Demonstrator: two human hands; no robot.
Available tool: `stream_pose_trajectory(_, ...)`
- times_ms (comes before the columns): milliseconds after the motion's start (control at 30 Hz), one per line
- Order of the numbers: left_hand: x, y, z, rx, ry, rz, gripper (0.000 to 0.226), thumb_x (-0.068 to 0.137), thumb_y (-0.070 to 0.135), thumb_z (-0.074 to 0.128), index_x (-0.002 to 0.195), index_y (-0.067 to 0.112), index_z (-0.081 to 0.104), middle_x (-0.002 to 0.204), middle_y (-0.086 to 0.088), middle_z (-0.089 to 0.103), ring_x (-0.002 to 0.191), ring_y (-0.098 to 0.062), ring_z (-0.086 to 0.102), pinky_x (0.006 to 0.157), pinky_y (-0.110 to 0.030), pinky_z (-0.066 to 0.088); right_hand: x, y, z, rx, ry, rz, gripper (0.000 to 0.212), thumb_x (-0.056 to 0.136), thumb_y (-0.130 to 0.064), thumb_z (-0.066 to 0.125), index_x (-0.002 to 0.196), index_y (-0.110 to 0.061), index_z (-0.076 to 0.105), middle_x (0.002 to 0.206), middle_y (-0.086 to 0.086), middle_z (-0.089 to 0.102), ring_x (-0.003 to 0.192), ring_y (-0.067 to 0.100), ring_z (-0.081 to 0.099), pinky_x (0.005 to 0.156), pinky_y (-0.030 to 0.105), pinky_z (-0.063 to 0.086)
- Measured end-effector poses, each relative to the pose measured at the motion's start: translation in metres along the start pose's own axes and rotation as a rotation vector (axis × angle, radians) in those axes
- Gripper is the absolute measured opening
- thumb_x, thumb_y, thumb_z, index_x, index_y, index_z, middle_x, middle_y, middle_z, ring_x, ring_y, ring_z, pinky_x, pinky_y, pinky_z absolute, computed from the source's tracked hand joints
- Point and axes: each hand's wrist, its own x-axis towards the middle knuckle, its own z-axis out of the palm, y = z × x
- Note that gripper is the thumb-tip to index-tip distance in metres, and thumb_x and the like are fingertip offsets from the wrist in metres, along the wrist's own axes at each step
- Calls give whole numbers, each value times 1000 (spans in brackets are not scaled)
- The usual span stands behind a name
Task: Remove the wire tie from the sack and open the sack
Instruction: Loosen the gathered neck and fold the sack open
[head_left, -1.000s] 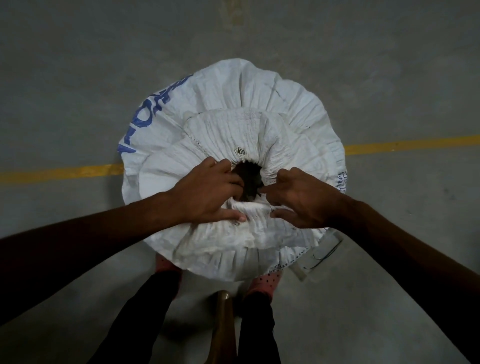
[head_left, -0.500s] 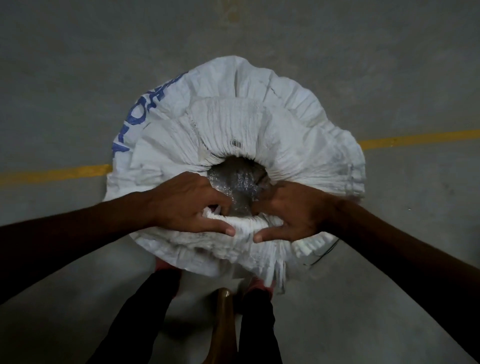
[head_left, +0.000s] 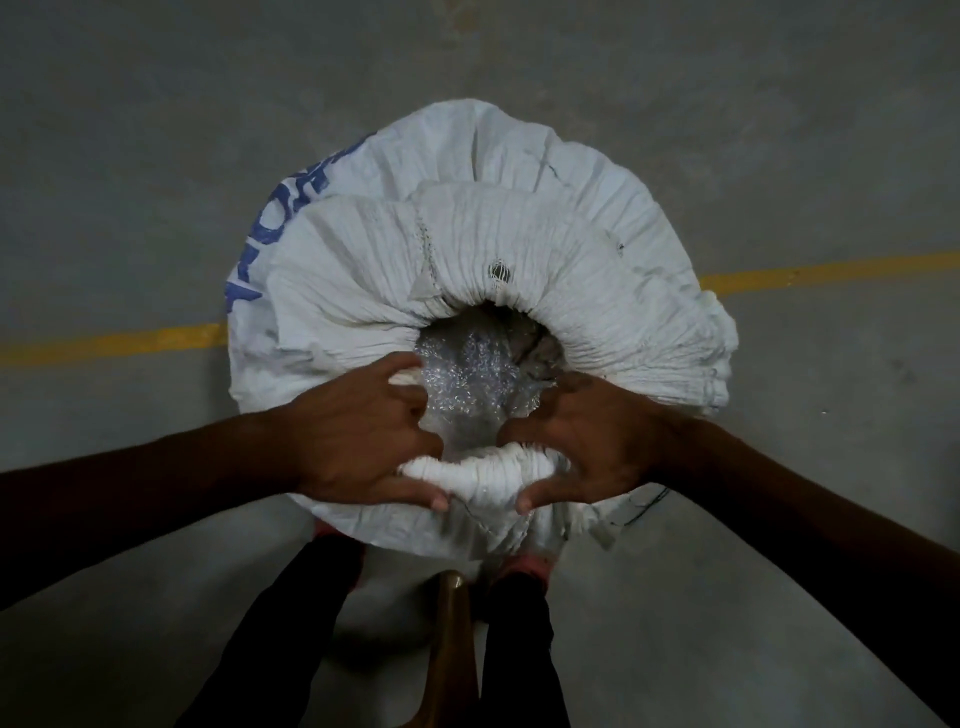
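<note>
A white woven sack (head_left: 545, 249) with blue lettering stands upright on the floor, seen from above. Its pleated mouth is spread into a round hole, and a shiny clear plastic liner (head_left: 467, 374) shows inside. My left hand (head_left: 358, 441) grips the near rim of the mouth on the left, fingers hooked inside. On the right side of that rim, my right hand (head_left: 587, 441) holds the fabric the same way. The bunched near rim (head_left: 478, 470) sits between my two thumbs. A thin dark wire (head_left: 647, 506) trails off the sack by my right wrist.
The sack stands on a grey concrete floor (head_left: 156, 156) crossed by a yellow painted line (head_left: 831, 270). My dark trouser legs (head_left: 291, 634) and a brown wooden handle (head_left: 454, 639) are just below the sack.
The mouth of the sack has widened from a small dark hole to a broad opening showing the liner. Both hands have pulled the near rim toward me.
</note>
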Motion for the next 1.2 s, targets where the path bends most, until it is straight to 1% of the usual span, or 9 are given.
stream_pose_trajectory(67,-6,4,7,-42,-26,33,71,100,82,20,114,32,70,79,1,76,90,-21,75,124,-54,29,-3,-4,5,25,-8,13,86,83,-93,35,138,-31,56,104,1,76,92,25,73,76,35,55)
stream_pose_trajectory(133,-10,6,13,-74,22,6,67,101,80,23,117,33,67,81,2,76,72,-24,75,86,-38,54,-7,-6,8,38,12,22,90,82,-92,36,144,-28,54,111,1,74,92,27,74,71,35,54)
stream_pose_trajectory(233,-14,6,9,-68,90,-126,71,101,79,13,121,37,68,84,6,76,61,-21,72,57,-26,35,-7,-12,2,52,-78,64,103,79,-95,24,153,-27,47,124,1,71,104,27,72,80,37,56)
stream_pose_trajectory(400,3,0,-9,-242,-53,-388,98,78,93,-14,143,51,45,118,7,77,107,-17,74,85,-36,55,5,-14,-16,165,-57,144,81,91,-83,31,151,-30,50,135,3,67,120,22,66,97,34,53)
stream_pose_trajectory(500,14,-15,-22,-419,-79,-549,90,80,96,4,150,51,41,147,12,64,132,-14,62,106,-37,51,24,4,-15,270,230,265,46,102,-38,55,141,-15,60,124,13,69,112,28,67,98,35,53)
stream_pose_trajectory(600,18,-38,-27,-585,-10,-663,94,82,95,22,161,44,26,165,9,46,147,-16,48,120,-41,40,40,14,-25,340,421,487,63,84,-14,54,147,-8,54,129,19,65,117,34,64,101,24,41)
stream_pose_trajectory(900,36,-79,-59,-851,323,-784,82,87,44,84,154,26,40,141,1,65,80,-2,71,65,-29,59,49,29,-60,488,540,652,90,70,-16,50,159,-10,39,142,15,59,127,30,59,107,47,52)
stream_pose_trajectory(1100,54,-102,-76,-1526,665,-843,53,93,-3,72,143,5,55,126,-9,73,107,-22,76,87,-34,66,46,47,-79,366,572,556,82,79,-5,51,159,-10,37,152,15,55,140,31,51,113,24,43)
stream_pose_trajectory(1200,57,-112,-81,-1553,756,-860,40,96,8,73,135,11,63,110,6,79,105,-9,74,85,-28,62,47,56,-88,194,486,594,85,80,-32,46,163,-19,29,155,16,50,140,39,50,110,54,46)
